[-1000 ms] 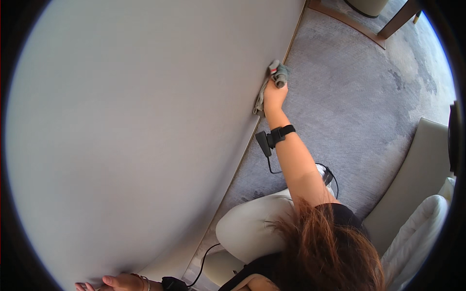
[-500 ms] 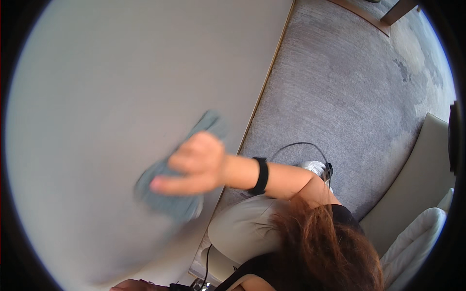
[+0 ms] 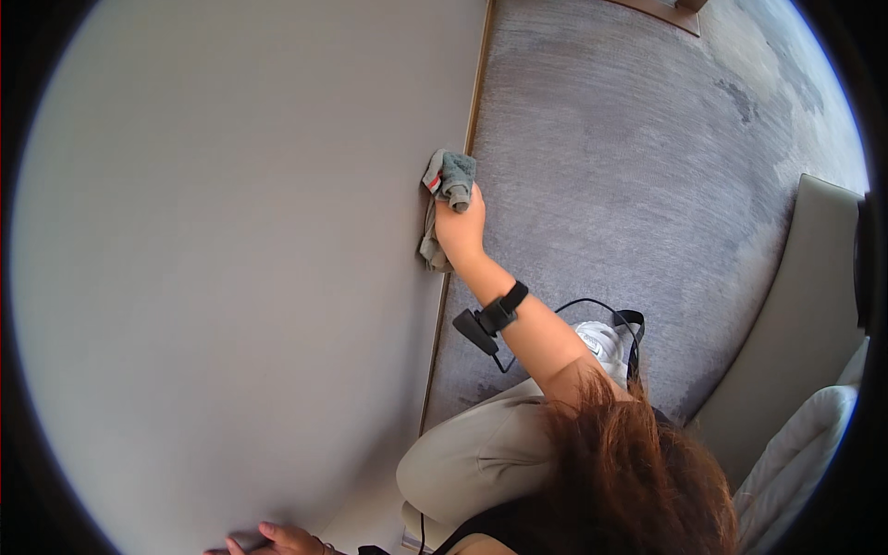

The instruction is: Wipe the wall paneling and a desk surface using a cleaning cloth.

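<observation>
Head view: grey-green cloth [image 3: 458,171] bunched in right hand [image 3: 462,222], against wall [image 3: 231,231].

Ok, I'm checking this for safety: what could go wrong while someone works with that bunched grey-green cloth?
The thin black cable loops near the white shoe, so it might snag as the right arm moves.

The cloth is bunched, with loose ends outside the right hand; it could slip or unfold.

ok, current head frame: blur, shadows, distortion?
Head view, focus: right hand and grey-green cloth fairly sharp; head view, light: soft shadow on the pale surface by the left hand; head view, lens: brassy strip bows slightly, corners black.
</observation>
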`<action>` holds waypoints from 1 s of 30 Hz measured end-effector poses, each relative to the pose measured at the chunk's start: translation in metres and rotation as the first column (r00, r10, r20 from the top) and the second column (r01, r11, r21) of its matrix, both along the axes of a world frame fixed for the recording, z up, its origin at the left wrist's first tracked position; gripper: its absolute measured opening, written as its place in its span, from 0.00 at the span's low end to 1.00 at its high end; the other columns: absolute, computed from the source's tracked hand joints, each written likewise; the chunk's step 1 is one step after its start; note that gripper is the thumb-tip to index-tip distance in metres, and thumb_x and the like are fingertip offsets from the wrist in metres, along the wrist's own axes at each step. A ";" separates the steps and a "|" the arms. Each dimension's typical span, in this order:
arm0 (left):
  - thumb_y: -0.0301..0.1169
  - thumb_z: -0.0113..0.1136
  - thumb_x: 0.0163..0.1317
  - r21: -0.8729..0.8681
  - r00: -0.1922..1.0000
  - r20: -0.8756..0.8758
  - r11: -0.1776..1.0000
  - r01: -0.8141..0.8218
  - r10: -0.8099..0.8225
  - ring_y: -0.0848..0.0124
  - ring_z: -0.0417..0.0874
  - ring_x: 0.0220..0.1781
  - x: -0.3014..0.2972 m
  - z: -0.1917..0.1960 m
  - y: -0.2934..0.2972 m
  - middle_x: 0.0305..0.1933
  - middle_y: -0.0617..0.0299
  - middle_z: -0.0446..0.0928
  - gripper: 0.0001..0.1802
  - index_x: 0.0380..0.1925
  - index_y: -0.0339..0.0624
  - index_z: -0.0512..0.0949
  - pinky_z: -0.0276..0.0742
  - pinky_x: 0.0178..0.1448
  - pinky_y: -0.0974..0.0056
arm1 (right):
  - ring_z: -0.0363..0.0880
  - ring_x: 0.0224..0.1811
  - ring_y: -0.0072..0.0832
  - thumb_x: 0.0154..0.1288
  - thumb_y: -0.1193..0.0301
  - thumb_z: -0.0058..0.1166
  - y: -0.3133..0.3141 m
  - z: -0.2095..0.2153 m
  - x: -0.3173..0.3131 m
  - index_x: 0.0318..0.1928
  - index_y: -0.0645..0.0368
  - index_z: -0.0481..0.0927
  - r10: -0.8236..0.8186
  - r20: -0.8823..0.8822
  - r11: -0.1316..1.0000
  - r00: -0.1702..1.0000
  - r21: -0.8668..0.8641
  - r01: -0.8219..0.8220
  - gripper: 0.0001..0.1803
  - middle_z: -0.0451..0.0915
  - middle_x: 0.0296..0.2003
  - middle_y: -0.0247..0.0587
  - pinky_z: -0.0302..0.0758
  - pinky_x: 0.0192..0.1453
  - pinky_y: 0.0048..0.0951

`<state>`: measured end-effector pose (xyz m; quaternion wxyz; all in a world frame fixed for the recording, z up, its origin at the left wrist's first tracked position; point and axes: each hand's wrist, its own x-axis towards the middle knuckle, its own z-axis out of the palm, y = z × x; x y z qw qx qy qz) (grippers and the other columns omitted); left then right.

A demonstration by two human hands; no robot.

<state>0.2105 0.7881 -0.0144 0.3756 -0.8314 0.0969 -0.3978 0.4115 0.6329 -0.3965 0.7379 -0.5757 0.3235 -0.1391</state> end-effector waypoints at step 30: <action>0.57 0.51 0.62 0.033 0.998 -0.064 0.999 0.013 -0.010 0.50 0.50 0.70 0.006 -0.001 -0.003 0.65 0.49 0.58 0.27 0.42 0.43 0.68 0.41 0.69 0.35 | 0.74 0.51 0.50 0.55 0.75 0.52 -0.025 0.061 0.011 0.54 0.58 0.71 0.105 0.284 0.990 0.953 0.062 -0.128 0.23 0.76 0.48 0.51 0.71 0.54 0.38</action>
